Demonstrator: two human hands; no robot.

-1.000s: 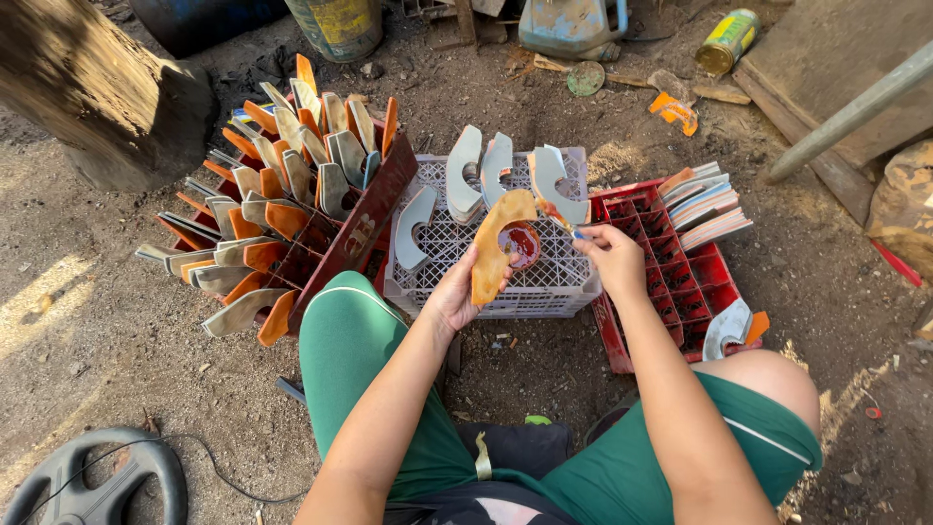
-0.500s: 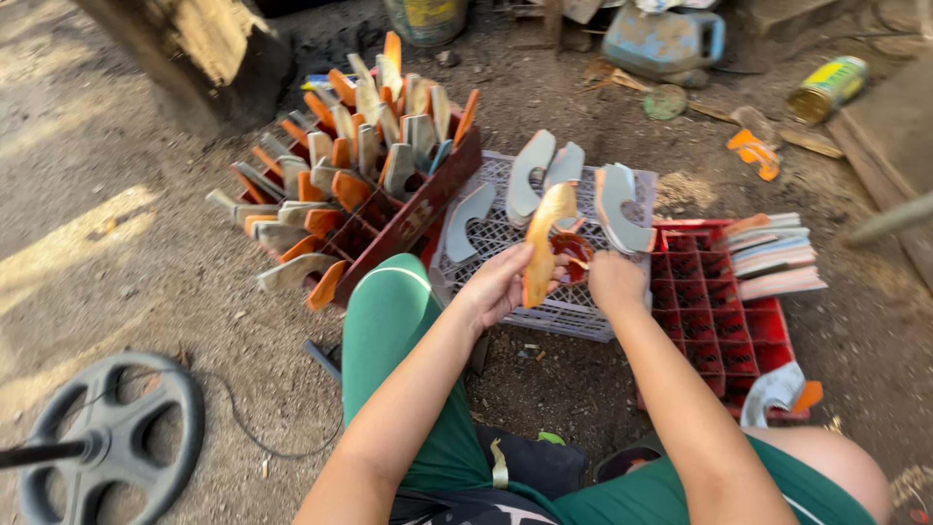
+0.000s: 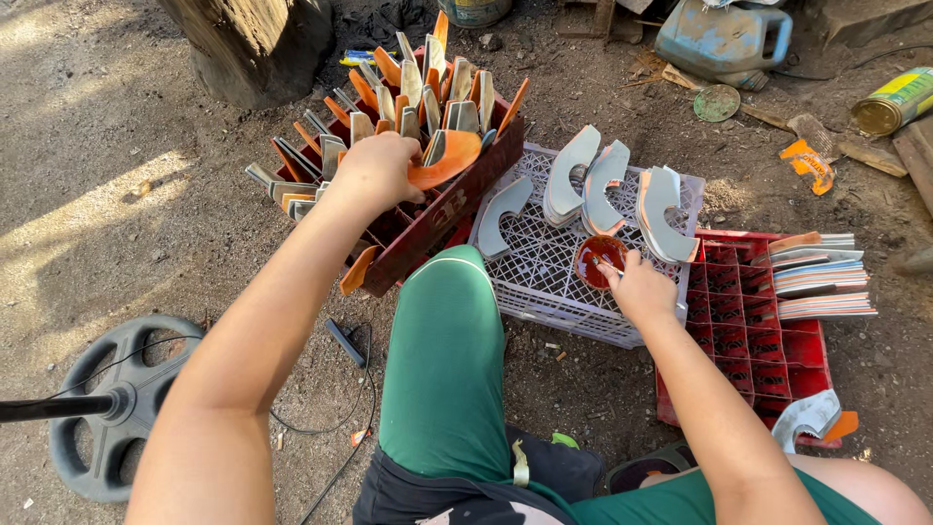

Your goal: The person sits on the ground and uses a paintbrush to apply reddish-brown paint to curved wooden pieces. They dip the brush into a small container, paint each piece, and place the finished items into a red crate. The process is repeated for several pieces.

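The left arm stretches forward and leftward, its hand (image 3: 377, 167) curled shut, knuckles up. The right arm reaches straight ahead, lower, its hand (image 3: 637, 287) with fingers bent, palm down.

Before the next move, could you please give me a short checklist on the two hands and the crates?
1. Left hand grips the orange curved piece: ok.
2. Piece is over the tilted red crate, among the standing pieces: ok.
3. Piece is fully seated in a slot: cannot tell.
4. Right hand is at the small bowl of red-brown liquid on the white crate: ok.
5. Bowl is level, no spill visible: ok.
6. What the right fingers hold: cannot tell.
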